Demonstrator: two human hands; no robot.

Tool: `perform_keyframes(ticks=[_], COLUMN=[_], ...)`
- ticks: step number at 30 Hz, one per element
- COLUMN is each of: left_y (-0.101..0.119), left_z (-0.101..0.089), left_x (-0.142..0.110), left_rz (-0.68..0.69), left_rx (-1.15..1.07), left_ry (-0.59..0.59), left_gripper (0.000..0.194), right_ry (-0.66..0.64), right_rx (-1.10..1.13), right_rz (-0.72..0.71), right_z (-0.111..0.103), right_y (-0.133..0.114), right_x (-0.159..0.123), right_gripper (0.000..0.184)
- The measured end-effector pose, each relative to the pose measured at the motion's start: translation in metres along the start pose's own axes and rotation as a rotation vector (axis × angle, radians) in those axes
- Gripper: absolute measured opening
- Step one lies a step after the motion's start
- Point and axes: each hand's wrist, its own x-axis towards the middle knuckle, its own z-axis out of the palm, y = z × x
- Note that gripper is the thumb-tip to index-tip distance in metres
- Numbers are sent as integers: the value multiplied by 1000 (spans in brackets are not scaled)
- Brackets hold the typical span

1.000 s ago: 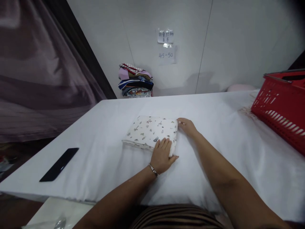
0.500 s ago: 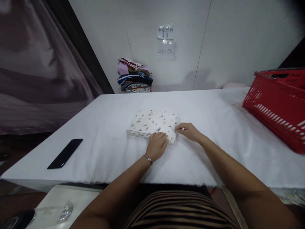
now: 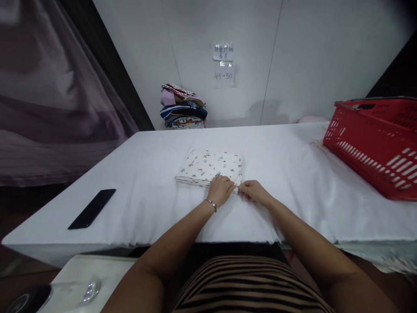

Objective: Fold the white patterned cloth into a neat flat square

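A folded white cloth (image 3: pixel 211 165) with small dark plant prints lies flat in the middle of the white-covered table (image 3: pixel 150 161). At its near edge, toward the right corner, my left hand (image 3: pixel 221 190) rests with bent fingers on the layers; whether the fingertips pinch the fabric is hard to see. A bracelet circles the left wrist. My right hand (image 3: pixel 254 191) is closed in a pinch on the cloth's near right corner, close beside the left fingers.
A red plastic basket (image 3: pixel 371 143) stands at the right side of the table. To the left lies a black phone-like slab (image 3: pixel 92 209). Behind the far edge rises a stack of folded fabrics (image 3: pixel 183 106) against the wall. A white stool-like surface (image 3: pixel 107 265) sits below, lower left.
My right hand has slid from the cloth's right side down to its near corner. My left hand has shifted right toward that same corner. The view has tilted slightly.
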Motion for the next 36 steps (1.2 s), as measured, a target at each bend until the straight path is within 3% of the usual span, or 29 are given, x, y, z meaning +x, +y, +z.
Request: perform_keyframes(ticks=[10, 13, 22, 31, 36], left_y=[6, 7, 1, -4, -2], left_z=[-2, 0, 1, 3, 2], left_x=[1, -5, -13, -10, -11], left_rz=[-23, 61, 133, 118, 109], left_rx=[-73, -57, -53, -92, -94], left_ry=[80, 57, 4, -1, 1], left_gripper=[19, 18, 16, 16, 18], right_ry=[-10, -9, -35, -68, -71], right_rx=[220, 247, 285, 268, 327], right_rz=[50, 46, 11, 74, 38], right_z=[6, 6, 2, -1, 0], right_y=[10, 12, 14, 12, 10], right_x=[7, 8, 5, 7, 5], right_gripper=[18, 17, 12, 11, 10])
